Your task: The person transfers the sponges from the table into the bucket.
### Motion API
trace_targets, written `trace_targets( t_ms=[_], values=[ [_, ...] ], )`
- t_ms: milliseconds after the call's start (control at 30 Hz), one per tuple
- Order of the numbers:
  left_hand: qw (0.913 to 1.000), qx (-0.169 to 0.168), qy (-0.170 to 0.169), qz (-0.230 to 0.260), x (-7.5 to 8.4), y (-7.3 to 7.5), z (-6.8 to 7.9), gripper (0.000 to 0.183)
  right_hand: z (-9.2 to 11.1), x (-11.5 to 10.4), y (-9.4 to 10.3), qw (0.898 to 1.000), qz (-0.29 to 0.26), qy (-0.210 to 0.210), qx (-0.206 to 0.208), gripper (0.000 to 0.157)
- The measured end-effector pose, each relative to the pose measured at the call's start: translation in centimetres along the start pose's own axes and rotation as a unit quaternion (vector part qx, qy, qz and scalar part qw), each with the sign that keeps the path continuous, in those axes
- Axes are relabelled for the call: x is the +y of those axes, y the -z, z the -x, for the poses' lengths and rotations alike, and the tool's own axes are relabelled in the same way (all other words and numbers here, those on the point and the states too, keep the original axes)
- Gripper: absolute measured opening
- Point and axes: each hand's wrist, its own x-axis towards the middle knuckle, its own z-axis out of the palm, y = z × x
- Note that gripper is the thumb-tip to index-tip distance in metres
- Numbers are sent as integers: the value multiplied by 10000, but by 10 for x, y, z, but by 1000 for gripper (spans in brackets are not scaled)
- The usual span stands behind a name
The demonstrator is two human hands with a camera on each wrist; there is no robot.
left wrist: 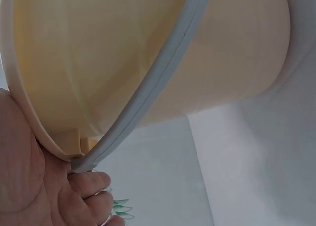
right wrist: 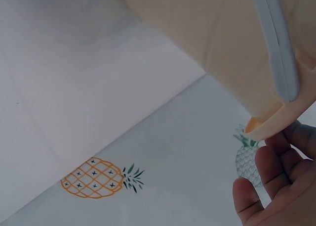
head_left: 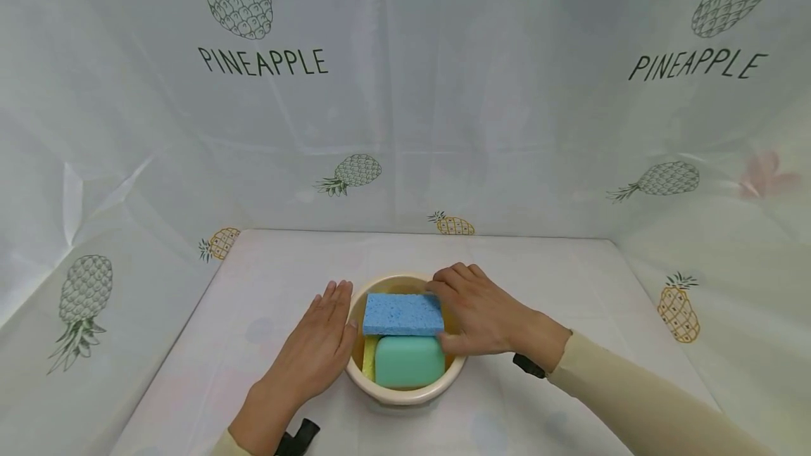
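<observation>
A cream bucket [head_left: 405, 397] with a grey handle [left wrist: 150, 85] stands upright in front of me. Inside it, a blue sponge [head_left: 403, 314] lies across the top, beside a smooth turquoise block with rounded corners [head_left: 410, 362]. A strip of something yellow [head_left: 369, 356] shows at the left, mostly hidden. My left hand [head_left: 322, 343] rests along the left rim with its fingers extended. Over the right rim, my right hand [head_left: 478, 312] has its thumb and forefinger at the two right corners of the blue sponge, pinching that end. Its other fingers [right wrist: 269, 166] hang outside the rim.
The bucket stands on a pale table [head_left: 538, 400]. A whitish sheet printed with pineapples [head_left: 494, 104] rises behind it and at both sides. Black straps [head_left: 529, 366] sit at my wrists.
</observation>
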Motion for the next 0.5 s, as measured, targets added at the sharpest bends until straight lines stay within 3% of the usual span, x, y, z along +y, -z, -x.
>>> trace_targets(
  t_ms=[267,500],
  values=[
    [9998,-107,182,10,0,3,2,65,11,4,0,9992,22,-35,396,62],
    [9995,84,280,93,-12,4,9,63,24,6,-6,9938,66,-532,979,62]
  ],
)
